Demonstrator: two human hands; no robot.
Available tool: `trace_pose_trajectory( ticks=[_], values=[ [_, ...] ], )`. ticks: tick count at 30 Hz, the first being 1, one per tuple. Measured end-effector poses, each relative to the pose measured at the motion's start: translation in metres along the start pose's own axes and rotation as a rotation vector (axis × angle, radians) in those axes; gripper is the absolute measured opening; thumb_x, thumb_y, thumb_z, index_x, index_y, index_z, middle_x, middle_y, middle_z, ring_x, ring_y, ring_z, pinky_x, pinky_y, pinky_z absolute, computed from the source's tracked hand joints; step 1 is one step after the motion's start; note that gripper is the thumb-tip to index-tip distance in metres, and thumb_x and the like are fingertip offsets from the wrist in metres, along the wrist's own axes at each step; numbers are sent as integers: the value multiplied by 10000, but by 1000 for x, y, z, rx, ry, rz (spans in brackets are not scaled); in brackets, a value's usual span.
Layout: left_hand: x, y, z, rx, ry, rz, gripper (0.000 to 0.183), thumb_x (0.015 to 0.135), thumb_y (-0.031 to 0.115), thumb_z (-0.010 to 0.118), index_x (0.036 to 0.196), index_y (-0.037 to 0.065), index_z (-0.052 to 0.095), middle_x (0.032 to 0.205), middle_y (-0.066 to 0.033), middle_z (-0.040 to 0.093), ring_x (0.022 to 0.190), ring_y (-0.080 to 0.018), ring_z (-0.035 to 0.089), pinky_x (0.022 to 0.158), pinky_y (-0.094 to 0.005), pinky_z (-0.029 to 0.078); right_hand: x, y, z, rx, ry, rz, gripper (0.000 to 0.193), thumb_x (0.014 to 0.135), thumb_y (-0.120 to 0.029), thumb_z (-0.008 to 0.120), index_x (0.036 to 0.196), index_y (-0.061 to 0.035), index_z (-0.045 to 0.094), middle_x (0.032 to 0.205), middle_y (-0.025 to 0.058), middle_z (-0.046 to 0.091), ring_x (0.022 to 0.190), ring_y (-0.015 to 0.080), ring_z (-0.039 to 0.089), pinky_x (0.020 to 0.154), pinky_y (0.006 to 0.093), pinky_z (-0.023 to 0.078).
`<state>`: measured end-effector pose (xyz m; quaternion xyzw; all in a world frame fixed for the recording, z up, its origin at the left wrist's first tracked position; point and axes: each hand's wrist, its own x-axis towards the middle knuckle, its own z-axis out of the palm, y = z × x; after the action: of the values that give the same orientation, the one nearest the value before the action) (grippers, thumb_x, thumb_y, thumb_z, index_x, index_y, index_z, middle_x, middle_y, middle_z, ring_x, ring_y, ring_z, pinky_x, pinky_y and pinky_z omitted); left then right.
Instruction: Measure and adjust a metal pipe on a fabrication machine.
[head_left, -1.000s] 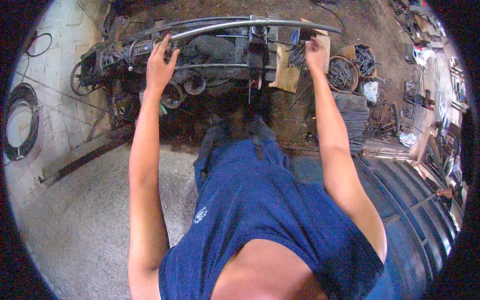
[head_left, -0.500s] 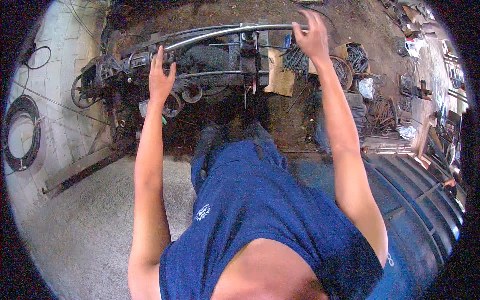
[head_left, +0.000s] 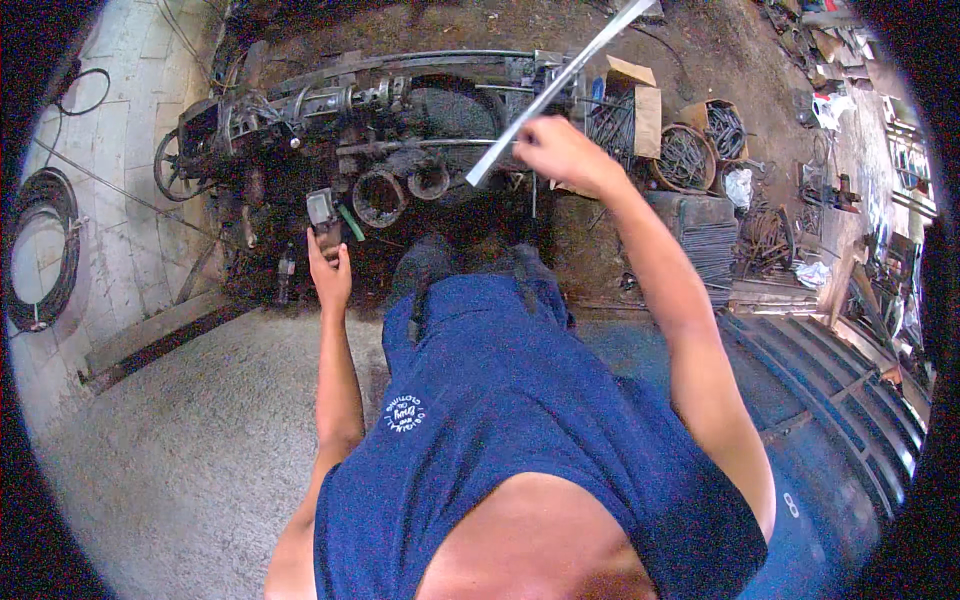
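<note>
Metal strip [head_left: 560,85] slanted up over the dark machine [head_left: 400,130], pinched near its lower end in my right hand [head_left: 555,152]. My left hand [head_left: 330,272] gripped a small grey box [head_left: 322,210]. I judged feeding the strip into the machine came next, needing careful aim.

Upper middle: open brown cardboard box [head_left: 640,100], upright.
Right of it: second brown cardboard box [head_left: 722,125] holding dark wire coils.
</note>
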<state>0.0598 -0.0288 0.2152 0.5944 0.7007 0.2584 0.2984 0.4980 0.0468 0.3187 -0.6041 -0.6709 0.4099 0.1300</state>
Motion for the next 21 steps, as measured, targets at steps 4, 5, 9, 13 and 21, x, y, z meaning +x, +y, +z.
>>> trace_pose_trajectory(
  ticks=[4, 5, 9, 13, 21],
  values=[
    [0, -31, -35, 25, 3, -68, 742, 883, 100, 632, 1489, 48, 207, 1277, -159, 510, 922, -207, 616, 742, -317, 518, 139, 28, -30, 758, 72, 91, 236, 933, -206, 543, 1028, -1, 611, 962, 125, 685, 786, 230, 705, 704, 302, 578],
    [7, -35, -43, 21, 11, -50, 741, 885, 97, 629, 1490, 48, 204, 1278, -159, 508, 922, -204, 614, 740, -316, 518, 154, 29, -52, 848, 273, 172, 274, 878, -246, 582, 1004, -4, 610, 946, 155, 674, 790, 252, 703, 636, 338, 559],
    [31, -46, -72, 8, -1, -9, 729, 889, 88, 620, 1488, 47, 207, 1273, -157, 504, 920, -203, 611, 744, -315, 523, 158, 32, -125, 1007, 737, 149, 269, 851, -227, 587, 1038, -34, 598, 927, 145, 672, 760, 261, 693, 601, 365, 541],
    [59, -54, -80, -10, -53, 73, 714, 893, 81, 609, 1486, 43, 214, 1258, -150, 506, 924, -195, 605, 745, -310, 524, 96, 6, -141, 900, 750, 16, 211, 873, -217, 566, 981, -46, 623, 865, 77, 669, 721, 234, 687, 577, 340, 524],
    [84, -36, -65, -34, -119, 206, 685, 889, 48, 597, 1478, 43, 247, 1255, -133, 513, 905, -172, 605, 701, -272, 521, 4, 28, -104, 734, 748, 144, 221, 946, -209, 548, 1033, -16, 612, 1008, 110, 693, 849, 207, 691, 748, 313, 561]
  ],
)
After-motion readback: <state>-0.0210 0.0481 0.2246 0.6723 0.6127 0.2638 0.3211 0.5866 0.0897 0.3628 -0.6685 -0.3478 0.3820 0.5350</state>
